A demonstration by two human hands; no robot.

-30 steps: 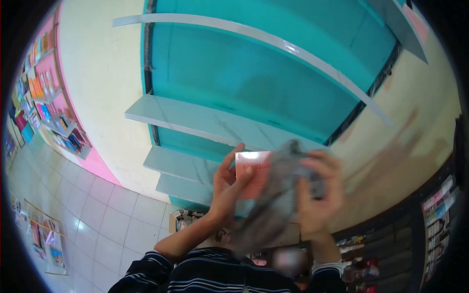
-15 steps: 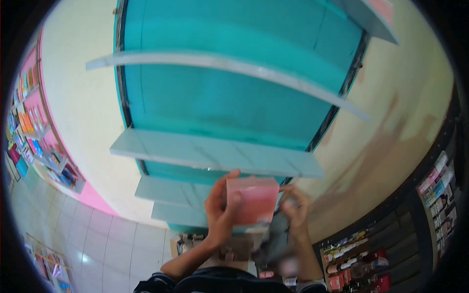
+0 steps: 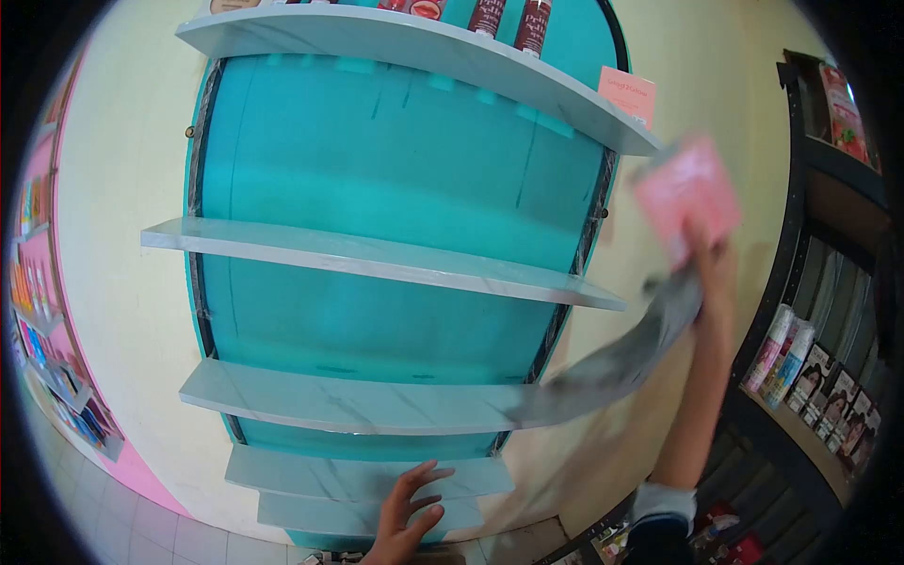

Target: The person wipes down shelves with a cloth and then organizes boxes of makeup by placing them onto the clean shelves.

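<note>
My right hand [image 3: 711,264] is raised at the right, closed on a pink box [image 3: 692,193] that is smeared by motion. From the same hand trails a grey cloth [image 3: 631,348], swinging down to the left in front of the wall. At the bottom centre, my left hand [image 3: 407,516] holds nothing; its fingers are apart, in front of the lower shelves. Another pink box [image 3: 626,94] stands at the right end of the upper shelf [image 3: 414,36], up and left of the held box.
Pale marbled shelves, including a middle one [image 3: 377,259] and a lower one [image 3: 358,400], jut from a turquoise panel [image 3: 395,151]. Brown tubes [image 3: 533,26] stand on the upper shelf. A dark rack [image 3: 800,414] with cans and boxes is at the right; pink shelving [image 3: 56,311] at the left.
My right hand has swung up and right with the pink box and cloth. My left hand has let go of the box and dropped lower. The view has tilted up, showing the upper shelf.
</note>
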